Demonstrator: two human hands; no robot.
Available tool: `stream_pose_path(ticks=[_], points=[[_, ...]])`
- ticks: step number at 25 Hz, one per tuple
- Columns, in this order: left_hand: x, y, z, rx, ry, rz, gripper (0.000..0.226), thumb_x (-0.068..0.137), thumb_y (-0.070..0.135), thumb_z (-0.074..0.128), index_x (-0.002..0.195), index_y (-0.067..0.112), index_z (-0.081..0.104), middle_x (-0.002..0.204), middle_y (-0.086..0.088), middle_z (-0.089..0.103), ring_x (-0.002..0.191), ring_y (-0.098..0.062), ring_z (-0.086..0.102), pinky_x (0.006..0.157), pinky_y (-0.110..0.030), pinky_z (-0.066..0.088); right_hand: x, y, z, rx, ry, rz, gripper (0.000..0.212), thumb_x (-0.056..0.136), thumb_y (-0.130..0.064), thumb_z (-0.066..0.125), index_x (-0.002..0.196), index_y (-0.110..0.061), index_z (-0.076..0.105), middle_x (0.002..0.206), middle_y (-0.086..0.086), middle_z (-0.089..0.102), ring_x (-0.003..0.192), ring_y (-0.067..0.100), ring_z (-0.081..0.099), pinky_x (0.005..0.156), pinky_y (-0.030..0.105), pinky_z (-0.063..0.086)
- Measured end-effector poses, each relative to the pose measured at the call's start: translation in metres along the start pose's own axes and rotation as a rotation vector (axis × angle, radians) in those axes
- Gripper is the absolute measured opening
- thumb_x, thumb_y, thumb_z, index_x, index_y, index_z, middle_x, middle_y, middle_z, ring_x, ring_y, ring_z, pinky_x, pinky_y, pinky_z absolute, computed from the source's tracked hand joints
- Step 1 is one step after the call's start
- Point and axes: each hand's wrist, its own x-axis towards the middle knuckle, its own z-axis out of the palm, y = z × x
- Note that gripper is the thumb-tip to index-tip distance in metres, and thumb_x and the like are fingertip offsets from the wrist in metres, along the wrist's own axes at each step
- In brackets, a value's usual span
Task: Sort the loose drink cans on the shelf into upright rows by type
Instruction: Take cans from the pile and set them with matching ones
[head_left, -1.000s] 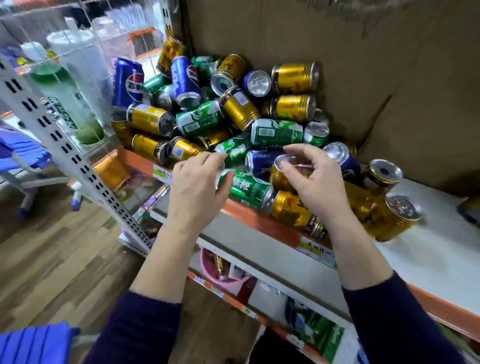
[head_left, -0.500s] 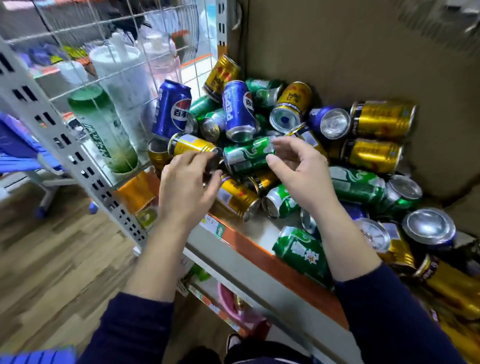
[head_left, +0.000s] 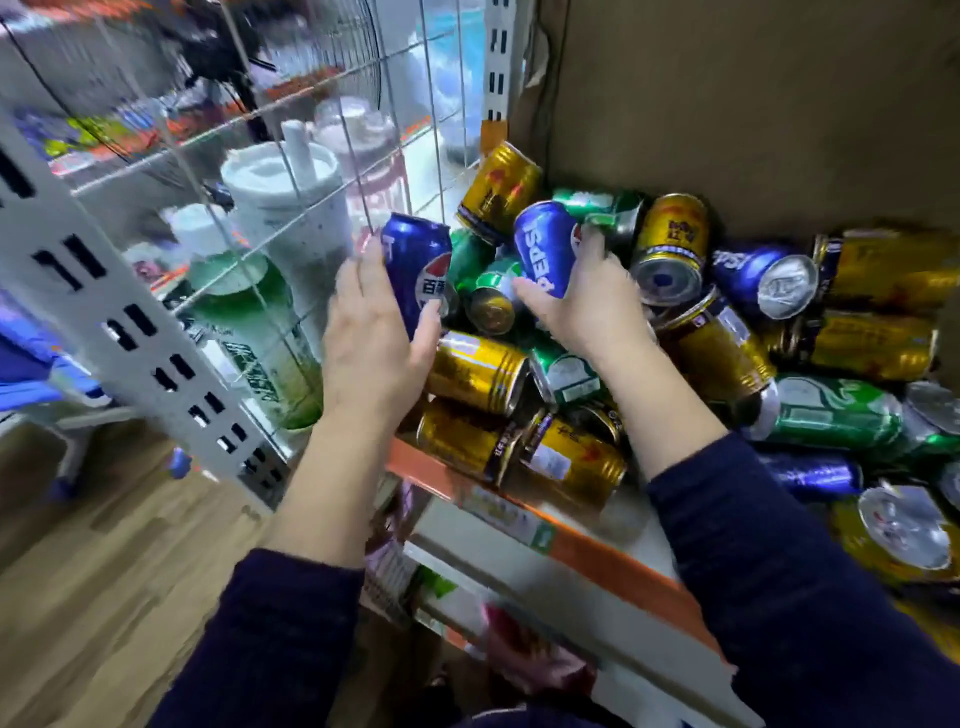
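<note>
Left hand (head_left: 371, 332) clasped the upright can (head_left: 415, 260), right hand (head_left: 587, 301) the tilted can (head_left: 545, 244); lifting either risked gold cans (head_left: 478, 369) rolling off the shelf (head_left: 613, 561)

On my feed a wire grid (head_left: 358, 171) stands at the left. Behind it, a white lidded cup (head_left: 291, 208) with a straw sits beside a clear cup (head_left: 254, 338) of green drink. A slotted white post (head_left: 119, 322) slants across in front of them. Brown cardboard (head_left: 727, 104) fills the back right. Below I see wood floor (head_left: 104, 571), with something blue and blurred at the left edge.
</note>
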Motion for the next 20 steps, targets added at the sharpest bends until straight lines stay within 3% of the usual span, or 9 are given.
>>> stream_pose_path(ticks=[5,9,13,17,20], points=[[0.024,-0.004,0.010,-0.051,-0.014,-0.037,0.080,0.082,0.044,0.070,0.139,0.001,0.033,0.132,-0.019,0.046,0.108,-0.040,0.054,0.087,-0.045,0.044,-0.005,-0.001,0.005,0.198,0.046,0.012,0.087,0.081,-0.043,0.070,0.148,-0.008,0.026,0.138,0.015,0.049,0.126,0.032,0.046,0.101,0.040,0.040],[0.025,-0.015,0.012,-0.155,-0.001,0.018,0.076,0.084,0.039,0.070,0.141,0.003,0.036,0.135,-0.018,0.049,0.117,-0.036,0.052,0.092,-0.042,0.041,-0.030,-0.002,-0.001,0.428,0.138,0.005,0.080,0.082,-0.045,0.070,0.146,-0.016,0.031,0.134,0.000,0.055,0.119,0.015,0.053,0.096,0.027,0.040],[0.019,-0.012,-0.002,-0.256,0.108,0.133,0.076,0.083,0.037,0.071,0.142,0.002,0.038,0.135,-0.016,0.054,0.118,-0.032,0.054,0.098,-0.037,0.040,-0.058,0.006,-0.014,0.553,0.247,0.106,0.080,0.073,-0.050,0.066,0.141,-0.021,0.038,0.110,-0.021,0.058,0.101,0.000,0.058,0.092,0.019,0.044],[0.008,0.015,-0.011,-0.386,0.154,0.241,0.074,0.080,0.039,0.071,0.138,0.000,0.044,0.126,-0.013,0.060,0.109,-0.026,0.057,0.091,-0.027,0.040,-0.096,0.030,-0.028,0.729,0.367,0.177,0.072,0.065,-0.048,0.068,0.128,-0.020,0.049,0.108,-0.014,0.064,0.098,0.004,0.063,0.091,0.032,0.051],[-0.008,0.054,-0.003,-0.626,-0.025,0.282,0.067,0.083,0.036,0.070,0.135,0.003,0.045,0.122,-0.009,0.059,0.107,-0.022,0.058,0.092,-0.029,0.044,-0.128,0.053,-0.043,0.906,0.395,0.234,0.057,0.064,-0.042,0.067,0.115,-0.019,0.057,0.098,-0.006,0.070,0.088,0.014,0.066,0.075,0.036,0.053]])
